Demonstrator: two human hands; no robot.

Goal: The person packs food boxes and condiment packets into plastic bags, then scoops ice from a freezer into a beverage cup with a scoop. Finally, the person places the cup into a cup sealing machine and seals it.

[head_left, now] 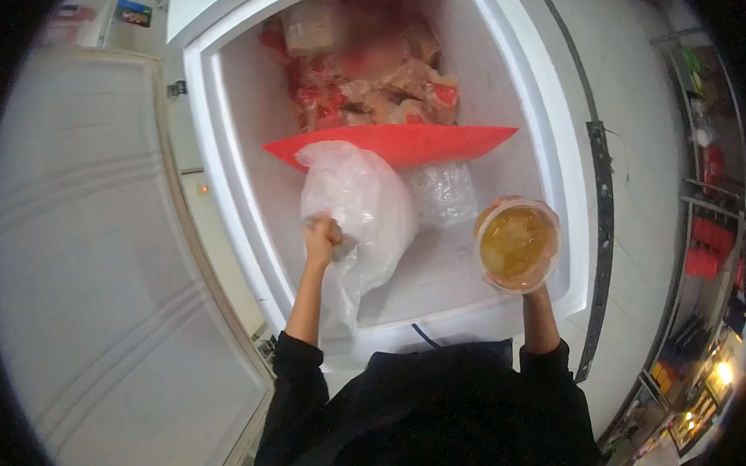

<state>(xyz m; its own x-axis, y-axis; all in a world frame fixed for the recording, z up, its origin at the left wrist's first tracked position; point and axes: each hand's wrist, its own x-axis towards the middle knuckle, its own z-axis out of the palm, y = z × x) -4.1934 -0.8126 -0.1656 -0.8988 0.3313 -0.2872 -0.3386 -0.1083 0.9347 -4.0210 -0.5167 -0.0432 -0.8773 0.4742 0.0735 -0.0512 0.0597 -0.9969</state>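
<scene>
Over an open chest freezer (555, 158), my left hand (322, 233) is closed on a white plastic bag (364, 208), which bulges to the right of my fingers. My right hand (507, 203) is wrapped round a clear round container (518, 246) with a yellow-brown, icy-looking content, above the freezer's right side. Behind the bag stands a red divider (402, 143) across the freezer. A clear plastic package (443, 193) lies between the bag and the container. Most of my right palm is hidden under the container.
Bagged items with red labels (371, 91) fill the freezer's far part, with a pale box (309, 28) at their left. A large white door (99, 221) is on the left. Shelves (716, 198) with goods line the right.
</scene>
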